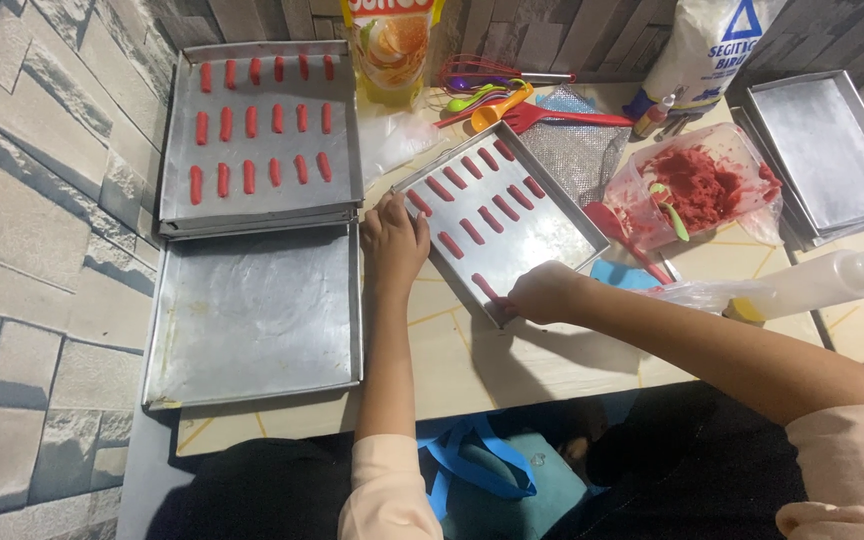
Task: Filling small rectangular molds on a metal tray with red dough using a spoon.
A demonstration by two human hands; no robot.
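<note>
A pale surface (472, 370) carries several metal baking trays. The largest, an unfilled tray (252, 315), lies at the left, and just above it sits a filled tray (262, 195) bearing three rows of short red dough sticks (250, 122). At the far right a stack of bare trays (822, 155) rests near the edge. In the middle, turned at an angle, lies the working tray (552, 245), partly covered with two slanted rows of red dough sticks (482, 190).

Right of it stands a clear tub of red dough (697, 185) with a green spoon (674, 215) in it, and below that a squeeze bottle (817, 285) lies on its side.

The left hand (392, 240) rests flat, fingers loosely spread, on the working tray's near-left rim, gripping nothing. The right hand (544, 292) is curled at the tray's near corner, fingertips touching a red dough piece (485, 289) on the metal; whether it pinches the piece I cannot tell.

Behind the trays lie a red spatula (562, 117) and coloured measuring spoons (487, 100).
</note>
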